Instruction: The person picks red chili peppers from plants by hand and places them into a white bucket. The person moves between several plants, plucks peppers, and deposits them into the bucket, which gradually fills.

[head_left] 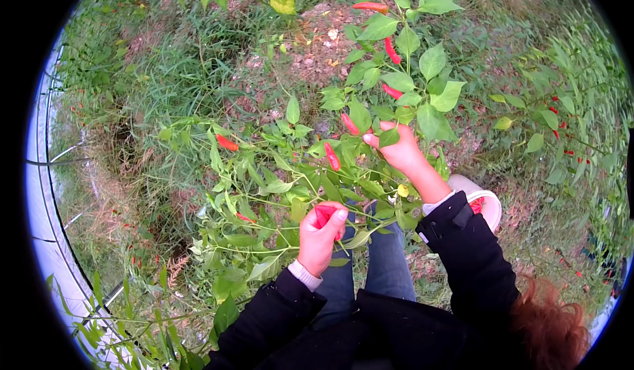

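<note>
My left hand (317, 238) is closed around red chili peppers (324, 213), with a green stem poking out below the fingers. How many it holds is hidden. My right hand (403, 152) reaches into the chili plant (277, 186), thumb and fingertips beside a red pepper (349, 123). A leaf (389, 137) covers part of that hand, so its grip is unclear. Another red pepper (332, 157) hangs between my hands. Farther left is an orange-red pepper (227, 142). Up the tall branch hang more ripe ones, including a red pepper (392, 51) and an orange one (370, 7).
A white bucket (490, 211) with red peppers inside stands by my right forearm, partly behind the sleeve. More chili plants bear red fruit at the right (554, 117). Pale plastic sheeting (44, 196) on a frame curves along the left. Grass and weeds cover much of the soil.
</note>
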Demonstrator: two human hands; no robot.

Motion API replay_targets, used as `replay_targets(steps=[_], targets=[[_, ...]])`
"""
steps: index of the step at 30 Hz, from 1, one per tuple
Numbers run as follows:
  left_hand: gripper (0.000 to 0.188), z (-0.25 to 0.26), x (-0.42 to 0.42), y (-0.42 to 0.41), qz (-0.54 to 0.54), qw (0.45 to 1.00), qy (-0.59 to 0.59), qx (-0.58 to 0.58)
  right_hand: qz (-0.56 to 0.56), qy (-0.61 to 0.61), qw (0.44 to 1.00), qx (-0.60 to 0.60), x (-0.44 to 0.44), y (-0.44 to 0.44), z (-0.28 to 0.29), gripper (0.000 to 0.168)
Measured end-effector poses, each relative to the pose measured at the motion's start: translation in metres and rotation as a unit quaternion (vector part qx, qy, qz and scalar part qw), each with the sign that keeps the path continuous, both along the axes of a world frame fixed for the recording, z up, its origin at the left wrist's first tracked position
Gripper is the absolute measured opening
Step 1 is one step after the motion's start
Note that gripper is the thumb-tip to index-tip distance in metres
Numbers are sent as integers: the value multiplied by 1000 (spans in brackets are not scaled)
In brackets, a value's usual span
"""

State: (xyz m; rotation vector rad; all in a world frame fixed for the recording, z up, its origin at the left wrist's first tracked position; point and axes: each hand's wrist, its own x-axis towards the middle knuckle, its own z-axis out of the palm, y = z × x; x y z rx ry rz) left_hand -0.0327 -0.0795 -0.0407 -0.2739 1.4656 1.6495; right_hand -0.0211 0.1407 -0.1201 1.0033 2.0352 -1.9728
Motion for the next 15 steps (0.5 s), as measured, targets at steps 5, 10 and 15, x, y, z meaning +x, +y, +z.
replay_targets(steps=[5,10,15], targets=[[14,0,0,5,-11,1000,12,-20,-65,73,992,80,10,-10,-2,24],[14,2,2,6,-23,999,23,-21,-102,-45,988,-104,15,0,6,12],[19,4,1,7,1,1000,13,-13,-168,-170,911,-338,20,0,32,7]])
